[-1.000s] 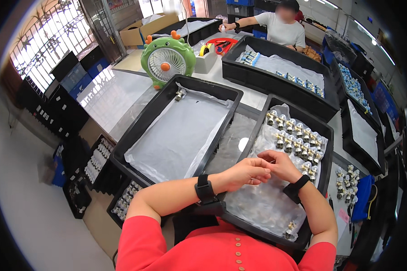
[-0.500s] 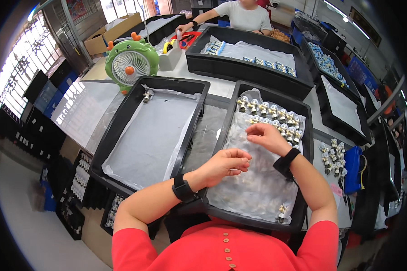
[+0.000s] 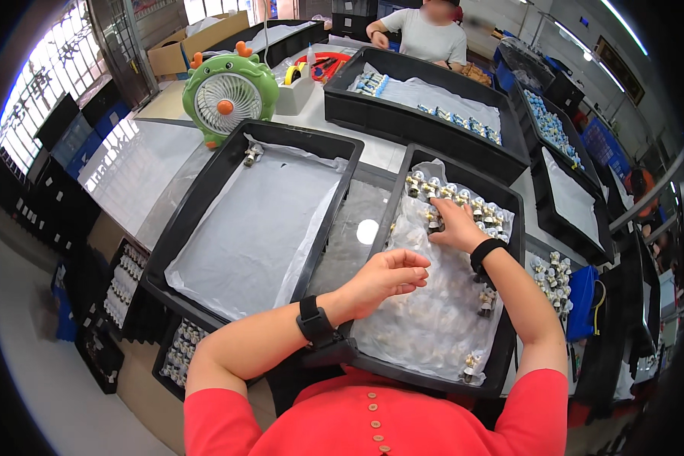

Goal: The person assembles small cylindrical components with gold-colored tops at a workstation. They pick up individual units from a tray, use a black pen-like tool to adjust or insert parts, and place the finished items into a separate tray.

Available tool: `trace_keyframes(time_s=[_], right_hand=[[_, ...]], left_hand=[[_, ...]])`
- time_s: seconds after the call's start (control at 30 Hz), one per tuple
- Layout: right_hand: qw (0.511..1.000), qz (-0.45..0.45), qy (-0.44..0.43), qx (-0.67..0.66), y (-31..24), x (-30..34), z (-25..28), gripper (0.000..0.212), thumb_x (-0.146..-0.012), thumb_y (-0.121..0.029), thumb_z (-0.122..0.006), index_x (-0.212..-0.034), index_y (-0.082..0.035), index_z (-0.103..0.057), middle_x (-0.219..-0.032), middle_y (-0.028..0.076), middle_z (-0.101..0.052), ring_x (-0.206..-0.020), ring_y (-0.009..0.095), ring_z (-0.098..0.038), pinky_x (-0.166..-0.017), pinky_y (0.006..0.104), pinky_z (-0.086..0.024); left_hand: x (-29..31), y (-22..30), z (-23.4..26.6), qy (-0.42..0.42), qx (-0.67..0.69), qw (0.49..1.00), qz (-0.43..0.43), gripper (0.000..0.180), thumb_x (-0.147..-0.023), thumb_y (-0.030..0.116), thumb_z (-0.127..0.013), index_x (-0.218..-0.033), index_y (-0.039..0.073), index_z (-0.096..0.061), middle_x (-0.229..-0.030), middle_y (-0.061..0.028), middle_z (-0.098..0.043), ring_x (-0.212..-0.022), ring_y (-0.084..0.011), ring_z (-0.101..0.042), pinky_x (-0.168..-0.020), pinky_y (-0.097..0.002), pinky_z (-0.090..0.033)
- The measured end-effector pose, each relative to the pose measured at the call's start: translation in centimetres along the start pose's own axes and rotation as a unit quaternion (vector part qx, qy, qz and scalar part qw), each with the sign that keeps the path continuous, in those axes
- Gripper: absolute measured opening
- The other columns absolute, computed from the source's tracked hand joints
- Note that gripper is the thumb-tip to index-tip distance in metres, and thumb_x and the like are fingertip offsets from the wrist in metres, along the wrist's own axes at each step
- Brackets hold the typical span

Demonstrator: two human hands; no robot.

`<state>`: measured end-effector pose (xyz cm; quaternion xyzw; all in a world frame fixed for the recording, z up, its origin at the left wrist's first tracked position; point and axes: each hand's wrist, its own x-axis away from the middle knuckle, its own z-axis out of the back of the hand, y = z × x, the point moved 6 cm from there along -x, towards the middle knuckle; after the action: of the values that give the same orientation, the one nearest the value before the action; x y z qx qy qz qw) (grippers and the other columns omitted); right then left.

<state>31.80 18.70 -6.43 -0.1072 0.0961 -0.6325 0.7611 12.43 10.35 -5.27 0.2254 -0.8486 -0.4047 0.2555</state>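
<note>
So the sheet-lined black tray sits at 10 o'clock from the plastic-lined tray under the hands, and the green critter-shaped fan is further out that same way. The left hand is over the second tray's 9 o'clock side, fingers half-curled, nothing visible in them. The right hand is up near 12, thumb and index parted around a little white-and-gold figurine; can't tell if they've actually pinched it.

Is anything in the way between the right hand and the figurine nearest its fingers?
Nothing visible: the right hand is spread right at that figurine. Whether they touch is unclear.
</note>
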Motion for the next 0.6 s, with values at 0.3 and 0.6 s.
trace_keyframes(time_s=[0.3,0.6], right_hand=[[0.956,0.021,0.016,-0.294,-6.3,3.5,5.4,0.070,-0.069,-0.018,-0.079,-0.129,-0.003,-0.046,-0.121,0.013,-0.057,-0.106,0.023,-0.058,-0.099,0.0398,-0.042],[0.942,0.131,0.055,-0.303,-10.7,7.3,5.8,0.063,-0.070,-0.017,-0.078,-0.124,0.000,-0.052,-0.113,0.011,-0.062,-0.100,0.020,-0.061,-0.087,0.0319,-0.048]], left_hand=[[0.4,1.3,1.4,0.112,-0.017,0.986,-0.121,0.056,-0.090,0.015,-0.062,-0.139,0.010,-0.036,-0.137,-0.0096,-0.040,-0.117,-0.0183,-0.051,-0.097,-0.0320,-0.042],[0.3,2.1,0.2,0.035,0.006,0.992,-0.121,0.062,-0.092,0.009,-0.058,-0.146,0.012,-0.027,-0.133,-0.0088,-0.046,-0.110,-0.0189,-0.056,-0.095,-0.0343,-0.046]])
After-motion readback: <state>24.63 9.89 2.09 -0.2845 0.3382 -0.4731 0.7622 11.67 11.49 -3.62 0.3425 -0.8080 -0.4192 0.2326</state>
